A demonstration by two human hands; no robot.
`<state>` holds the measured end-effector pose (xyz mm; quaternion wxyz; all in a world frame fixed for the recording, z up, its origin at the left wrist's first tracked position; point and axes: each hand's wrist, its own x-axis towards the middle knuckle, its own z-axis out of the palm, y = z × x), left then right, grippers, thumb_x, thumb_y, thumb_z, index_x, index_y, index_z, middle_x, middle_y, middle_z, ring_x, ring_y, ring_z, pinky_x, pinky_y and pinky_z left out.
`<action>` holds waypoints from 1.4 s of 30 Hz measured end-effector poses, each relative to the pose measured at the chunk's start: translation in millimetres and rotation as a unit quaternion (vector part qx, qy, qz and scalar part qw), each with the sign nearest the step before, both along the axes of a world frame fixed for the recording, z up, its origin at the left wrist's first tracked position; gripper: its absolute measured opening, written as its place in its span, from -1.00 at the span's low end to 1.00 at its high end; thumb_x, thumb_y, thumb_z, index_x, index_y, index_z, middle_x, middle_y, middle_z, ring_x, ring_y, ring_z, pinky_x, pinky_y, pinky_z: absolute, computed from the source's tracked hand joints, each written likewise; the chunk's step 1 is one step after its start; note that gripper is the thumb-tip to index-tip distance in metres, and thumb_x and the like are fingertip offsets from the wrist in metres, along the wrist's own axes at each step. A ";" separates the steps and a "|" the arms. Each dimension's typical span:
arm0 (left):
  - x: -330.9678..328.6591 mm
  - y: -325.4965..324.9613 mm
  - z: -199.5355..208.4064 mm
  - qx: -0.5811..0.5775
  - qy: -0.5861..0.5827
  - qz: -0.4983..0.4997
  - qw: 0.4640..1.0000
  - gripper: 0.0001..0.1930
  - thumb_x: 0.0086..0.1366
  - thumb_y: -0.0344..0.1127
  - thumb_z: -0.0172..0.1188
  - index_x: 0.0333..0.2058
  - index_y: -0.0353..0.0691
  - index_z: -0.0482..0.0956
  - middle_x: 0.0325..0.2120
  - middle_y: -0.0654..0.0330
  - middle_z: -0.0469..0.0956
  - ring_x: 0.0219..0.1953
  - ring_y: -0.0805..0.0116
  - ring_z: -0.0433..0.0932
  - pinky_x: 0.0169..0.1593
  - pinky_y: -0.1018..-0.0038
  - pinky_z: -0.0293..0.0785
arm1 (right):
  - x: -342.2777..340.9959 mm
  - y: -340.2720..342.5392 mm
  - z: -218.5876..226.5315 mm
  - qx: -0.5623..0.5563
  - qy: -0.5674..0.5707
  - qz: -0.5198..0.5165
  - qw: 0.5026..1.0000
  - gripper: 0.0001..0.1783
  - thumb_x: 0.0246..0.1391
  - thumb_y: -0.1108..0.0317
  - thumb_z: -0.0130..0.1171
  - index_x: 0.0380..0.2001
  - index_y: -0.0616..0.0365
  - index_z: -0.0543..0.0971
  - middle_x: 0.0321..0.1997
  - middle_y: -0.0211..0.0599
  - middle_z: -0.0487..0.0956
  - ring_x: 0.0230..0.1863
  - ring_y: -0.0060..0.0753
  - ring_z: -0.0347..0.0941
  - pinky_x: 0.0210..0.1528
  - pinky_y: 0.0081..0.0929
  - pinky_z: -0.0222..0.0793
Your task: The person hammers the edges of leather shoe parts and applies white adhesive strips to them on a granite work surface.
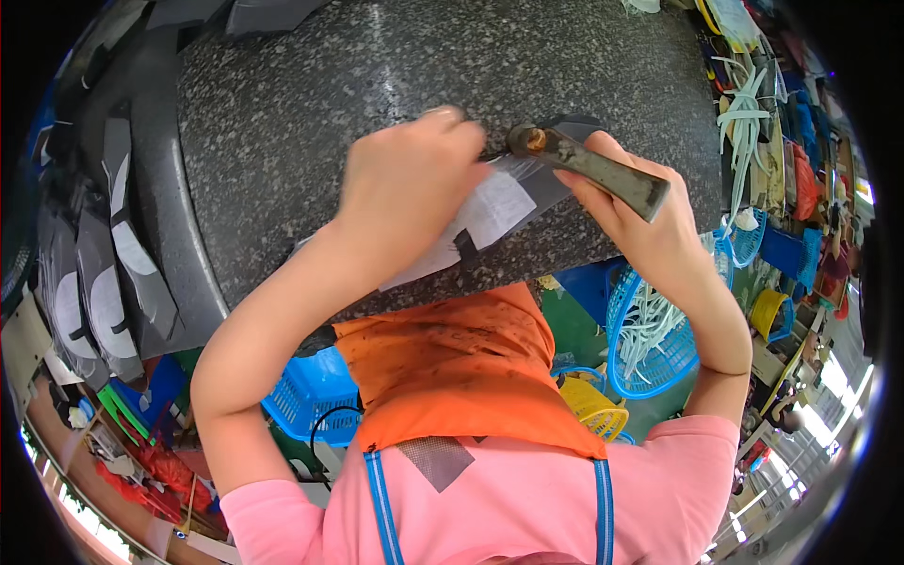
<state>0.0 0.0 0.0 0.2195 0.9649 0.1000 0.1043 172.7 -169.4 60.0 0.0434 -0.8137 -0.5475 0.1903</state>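
Note:
My right hand (659, 231) is wrapped round a hammer (603, 174), its worn metal head raised just above the stone slab. The end of a wooden handle shows in the head's eye; the rest of the handle is hidden. Beneath lies a dark grey cut piece with a white patch (499, 202) and a small black tab, running along the slab's near edge. My left hand (414, 174) is over this piece, its fingers curled together and slightly blurred. What those fingers hold, if anything, cannot be made out.
The speckled dark stone slab (452, 66) spans the worktop. Several similar grey-and-white pieces (113, 292) lie at the left. Pale strips (744, 122) hang at the right, above a blue basket of strips (650, 334). Another blue basket (315, 391) and a yellow basket (593, 405) stand below.

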 end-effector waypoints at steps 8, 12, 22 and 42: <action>-18.8 -18.1 14.8 0.055 -0.056 -0.036 0.996 -0.74 0.00 -0.51 0.25 -0.26 -0.22 0.65 -0.41 0.19 0.52 -0.44 0.23 0.54 -0.42 0.36 0.46 | -0.6 0.4 6.8 0.127 0.136 0.045 0.982 -0.86 0.16 0.42 0.24 -0.28 0.22 0.52 -0.50 -0.16 0.48 -0.54 -0.13 0.36 -0.43 -0.44 0.32; -29.2 -4.9 0.5 -0.046 -0.055 -0.021 0.997 -0.75 0.00 -0.50 0.24 -0.27 -0.23 0.64 -0.44 0.18 0.52 -0.42 0.22 0.56 -0.41 0.36 0.48 | -1.0 6.0 5.9 0.037 0.151 0.012 0.988 -0.84 0.16 0.40 0.23 -0.27 0.23 0.51 -0.49 -0.13 0.47 -0.49 -0.07 0.42 -0.40 -0.35 0.33; -15.7 1.2 1.4 0.053 -0.086 -0.078 0.992 -0.80 0.01 -0.47 0.25 -0.31 -0.22 0.59 -0.41 0.20 0.49 -0.40 0.26 0.53 -0.36 0.41 0.47 | -5.6 9.0 10.7 0.079 0.134 0.034 0.987 -0.84 0.16 0.44 0.23 -0.23 0.28 0.53 -0.48 -0.19 0.47 -0.51 -0.19 0.40 -0.42 -0.42 0.33; -82.7 28.4 -4.7 -0.051 -0.106 -0.027 0.993 -0.85 -0.03 -0.42 0.20 -0.40 -0.20 0.52 -0.46 0.22 0.44 -0.45 0.28 0.51 -0.41 0.38 0.46 | -58.4 55.2 17.7 -0.011 0.075 0.196 0.978 -0.83 0.14 0.32 0.19 -0.31 0.17 0.45 -0.55 -0.20 0.43 -0.51 -0.07 0.48 -0.48 -0.24 0.33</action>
